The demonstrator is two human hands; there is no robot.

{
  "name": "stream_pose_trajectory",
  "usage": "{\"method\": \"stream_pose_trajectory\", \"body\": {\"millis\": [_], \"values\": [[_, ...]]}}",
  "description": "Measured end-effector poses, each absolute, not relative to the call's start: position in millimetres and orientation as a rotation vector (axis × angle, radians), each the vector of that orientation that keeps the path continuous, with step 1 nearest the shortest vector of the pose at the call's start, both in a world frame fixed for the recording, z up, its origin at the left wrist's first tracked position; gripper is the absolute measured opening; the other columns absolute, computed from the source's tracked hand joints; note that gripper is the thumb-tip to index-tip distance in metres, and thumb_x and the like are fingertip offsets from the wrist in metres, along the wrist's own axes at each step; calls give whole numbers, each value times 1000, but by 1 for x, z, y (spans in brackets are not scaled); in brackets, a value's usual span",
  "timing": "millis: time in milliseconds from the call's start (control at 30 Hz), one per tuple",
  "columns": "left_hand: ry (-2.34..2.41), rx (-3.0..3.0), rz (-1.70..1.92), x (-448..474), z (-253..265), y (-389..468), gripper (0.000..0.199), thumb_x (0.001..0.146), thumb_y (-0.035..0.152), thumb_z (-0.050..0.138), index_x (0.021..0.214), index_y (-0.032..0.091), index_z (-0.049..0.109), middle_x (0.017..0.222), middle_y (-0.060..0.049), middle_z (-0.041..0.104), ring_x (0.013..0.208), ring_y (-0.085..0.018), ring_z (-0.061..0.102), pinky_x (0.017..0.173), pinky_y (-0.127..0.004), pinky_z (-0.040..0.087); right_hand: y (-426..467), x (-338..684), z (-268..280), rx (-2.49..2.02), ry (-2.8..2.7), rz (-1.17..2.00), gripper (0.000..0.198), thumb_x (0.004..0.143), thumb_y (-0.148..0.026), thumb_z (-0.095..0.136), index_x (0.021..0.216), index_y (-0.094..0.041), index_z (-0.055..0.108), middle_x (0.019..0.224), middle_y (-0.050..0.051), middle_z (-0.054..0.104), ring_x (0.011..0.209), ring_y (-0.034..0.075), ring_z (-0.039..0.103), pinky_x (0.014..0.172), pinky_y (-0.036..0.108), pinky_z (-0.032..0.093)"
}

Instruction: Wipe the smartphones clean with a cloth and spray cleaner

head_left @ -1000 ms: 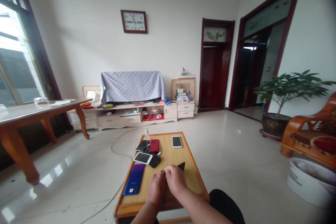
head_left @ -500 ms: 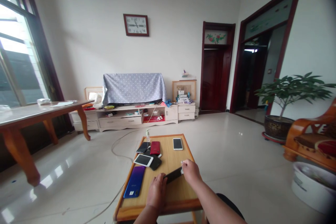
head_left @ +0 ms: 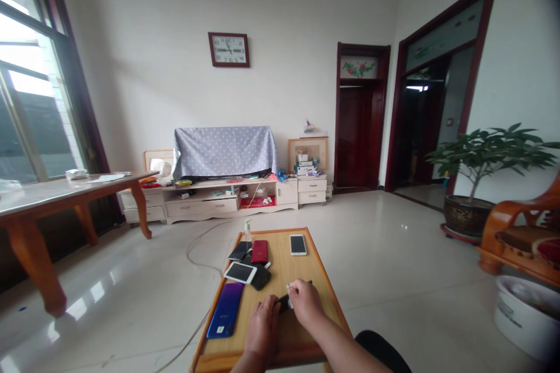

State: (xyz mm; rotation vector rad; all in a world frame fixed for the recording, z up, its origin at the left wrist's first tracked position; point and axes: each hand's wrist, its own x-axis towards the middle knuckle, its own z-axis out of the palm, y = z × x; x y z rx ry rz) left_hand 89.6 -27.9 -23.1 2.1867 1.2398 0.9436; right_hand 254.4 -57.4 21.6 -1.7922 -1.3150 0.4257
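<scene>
My left hand (head_left: 262,323) is closed around one end of a dark phone (head_left: 284,303), held tilted above the front of the small wooden table. My right hand (head_left: 307,303) lies over the middle of this phone, its fingers pinched on a small white tissue (head_left: 289,287) that mostly hides in the grip. Left of my hands rests a blue-purple phone (head_left: 226,310). Farther back, a white phone with a dark screen (head_left: 240,273) overlaps a black phone (head_left: 261,278), beside a red phone (head_left: 259,251) and another dark phone (head_left: 240,250).
Another white phone (head_left: 298,245) lies at the table's (head_left: 286,265) far right. A clear pump bottle (head_left: 248,231) stands at its far left corner. A cable (head_left: 188,341) runs over the floor on the left. A white bucket (head_left: 520,317) and a potted plant (head_left: 466,207) stand to the right.
My right hand has slid left along the dark phone with the tissue, from its far end to its middle. My left hand keeps its hold. The view has tilted slightly upward.
</scene>
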Motion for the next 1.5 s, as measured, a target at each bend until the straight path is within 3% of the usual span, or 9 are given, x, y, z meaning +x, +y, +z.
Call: {"method": "stream_pose_trajectory", "body": {"millis": [200,400,533,867,1233,1367,1500], "values": [[1249,2196,963,90,-21,-30,33,97,48,39,105,27,63,99,-6,70,98,-22,64,87,-34,48,-61,298,27,-1833,-1238,377,33,95,-36,43,79,-23,69,77,3,74,72,18,65,64,25,41],[1198,2263,920,94,-28,-22,31,96,43,38,101,27,64,99,-4,72,95,-20,67,83,-31,50,-64,254,21,-1718,-1337,402,22,89,-29,51,80,-23,70,85,5,76,82,18,69,72,24,43],[1155,2266,889,94,-34,-17,34,96,39,37,114,25,63,112,-6,72,106,-20,67,91,-31,51,-67,226,16,-1631,-1387,448,18,86,-25,54,85,-24,72,91,3,77,89,18,70,77,23,44],[1204,2161,1017,94,-23,-30,35,94,46,44,111,26,67,113,-6,74,106,-22,69,93,-33,53,-71,294,30,-1711,-1212,459,34,94,-43,44,95,-24,73,90,6,77,88,23,70,75,30,49],[1208,2172,912,91,-24,-29,37,96,41,40,118,26,65,119,-4,72,112,-18,67,96,-28,52,-77,231,14,-1505,-1295,578,23,85,-32,56,96,-25,76,101,5,76,98,21,69,89,28,49],[1260,2159,969,92,-30,-27,38,96,45,41,118,26,65,120,-5,72,113,-20,67,98,-30,52,-71,263,14,-1526,-1134,640,28,85,-41,57,98,-23,74,96,6,76,87,22,70,74,29,52],[1248,2150,996,91,-31,-27,36,95,48,43,114,27,66,119,-5,73,112,-20,68,97,-30,52,-65,296,12,-1533,-952,713,38,84,-50,54,102,-22,71,87,4,74,70,18,66,57,26,48]]}}
